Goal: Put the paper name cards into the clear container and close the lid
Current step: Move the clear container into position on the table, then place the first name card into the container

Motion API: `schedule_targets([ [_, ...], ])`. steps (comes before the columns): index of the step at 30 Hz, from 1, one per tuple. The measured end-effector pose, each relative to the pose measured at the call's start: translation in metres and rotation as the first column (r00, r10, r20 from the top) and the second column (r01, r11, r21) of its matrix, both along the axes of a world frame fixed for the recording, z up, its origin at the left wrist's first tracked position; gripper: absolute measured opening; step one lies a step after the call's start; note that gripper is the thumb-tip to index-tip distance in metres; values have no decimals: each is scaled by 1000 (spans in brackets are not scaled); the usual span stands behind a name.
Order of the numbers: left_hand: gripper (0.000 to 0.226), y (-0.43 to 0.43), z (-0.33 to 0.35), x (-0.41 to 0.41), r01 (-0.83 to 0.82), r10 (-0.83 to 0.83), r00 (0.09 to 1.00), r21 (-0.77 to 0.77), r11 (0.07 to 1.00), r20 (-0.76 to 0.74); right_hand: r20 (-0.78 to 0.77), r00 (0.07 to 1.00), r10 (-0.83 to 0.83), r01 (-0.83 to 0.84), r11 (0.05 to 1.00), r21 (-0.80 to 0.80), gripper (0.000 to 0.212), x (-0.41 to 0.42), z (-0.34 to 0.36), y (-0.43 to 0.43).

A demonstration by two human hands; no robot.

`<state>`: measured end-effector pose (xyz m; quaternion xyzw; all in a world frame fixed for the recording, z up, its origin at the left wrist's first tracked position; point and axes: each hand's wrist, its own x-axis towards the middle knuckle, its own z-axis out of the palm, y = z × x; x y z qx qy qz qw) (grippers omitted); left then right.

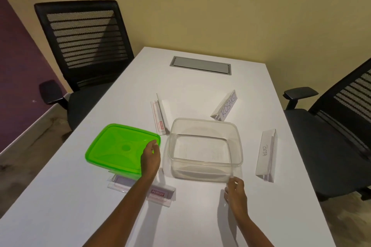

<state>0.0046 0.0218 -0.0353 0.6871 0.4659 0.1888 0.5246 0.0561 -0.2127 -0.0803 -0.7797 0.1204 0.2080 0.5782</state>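
The clear container (236, 146) stands open and empty at the middle of the white table (200, 216). Its green lid (118, 146) lies to the left, slightly tilted, its near edge over a name card (162, 195) with red print. My left hand (150, 156) grips the lid's right edge. My right hand (234, 188) has curled fingers pinching the container's near right corner. A second red-printed card (159, 116) lies behind the container on the left. The "KOSAKSI" card (226, 107) stands behind it on the right, and the "BETA" card (266, 152) lies to its right.
A black mesh office chair (84, 46) stands at the table's far left and another chair (331, 126) at the right side. A grey cable hatch (200, 65) is set into the far tabletop. The wall lies just beyond the far edge.
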Motion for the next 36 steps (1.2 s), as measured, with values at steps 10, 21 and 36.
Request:
schedule_targets([
  [10,56,6,-20,-73,10,113,916,304,952,-384,-160,948,275,-269,961,58,22,-45,4,52],
  [21,65,10,-25,-101,3,53,922,144,990,-384,-379,882,279,-191,948,254,37,-62,12,118],
  [36,49,49,-22,-148,-338,326,913,-7,941,-244,-288,863,414,-328,894,304,44,-68,36,115],
])
